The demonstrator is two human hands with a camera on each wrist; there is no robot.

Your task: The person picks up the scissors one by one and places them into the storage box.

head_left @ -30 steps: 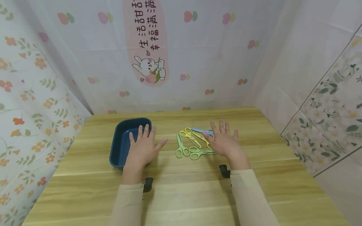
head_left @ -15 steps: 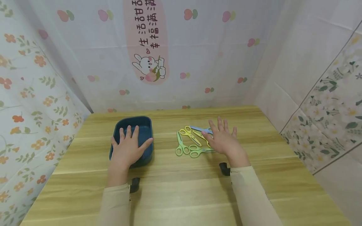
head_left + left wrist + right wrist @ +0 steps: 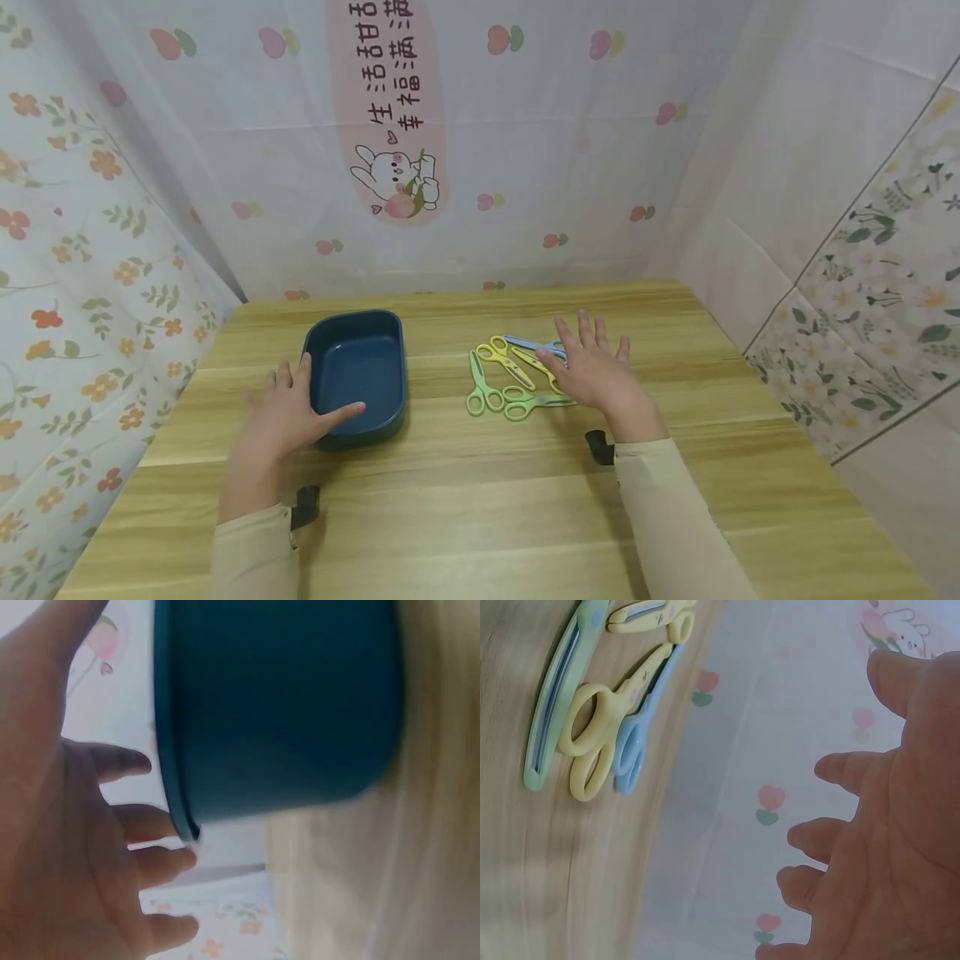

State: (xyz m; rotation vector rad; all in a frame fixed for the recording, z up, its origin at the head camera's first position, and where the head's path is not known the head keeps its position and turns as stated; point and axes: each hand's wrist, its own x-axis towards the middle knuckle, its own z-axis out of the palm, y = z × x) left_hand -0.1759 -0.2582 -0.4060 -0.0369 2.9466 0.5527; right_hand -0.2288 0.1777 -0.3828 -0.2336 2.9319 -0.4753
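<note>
My left hand (image 3: 279, 419) is at the left side of a dark blue plastic bin (image 3: 360, 379), fingers spread and thumb over its near-left corner. In the left wrist view the fingertips lie close to the rim of the bin (image 3: 285, 712); contact is unclear. My right hand (image 3: 596, 375) hovers above the right part of a group of children's scissors, fingers spread, holding nothing. Two pairs are green (image 3: 481, 387), two are yellow (image 3: 517, 370), and one is blue (image 3: 527, 342). The right hand partly hides the blue, one yellow and the lower green pair.
A wood-grain table (image 3: 480, 500) carries everything. A white printed curtain (image 3: 570, 167) hangs behind its far edge, with floral cloth (image 3: 97, 333) at the left and a patterned sheet (image 3: 885, 275) at the right. A dark wrist-camera piece (image 3: 600, 447) sits under each wrist.
My left hand has moved left across the bin, from over its right part to its left side, uncovering the inside. The right hand has stayed almost still. The scissors have not moved.
</note>
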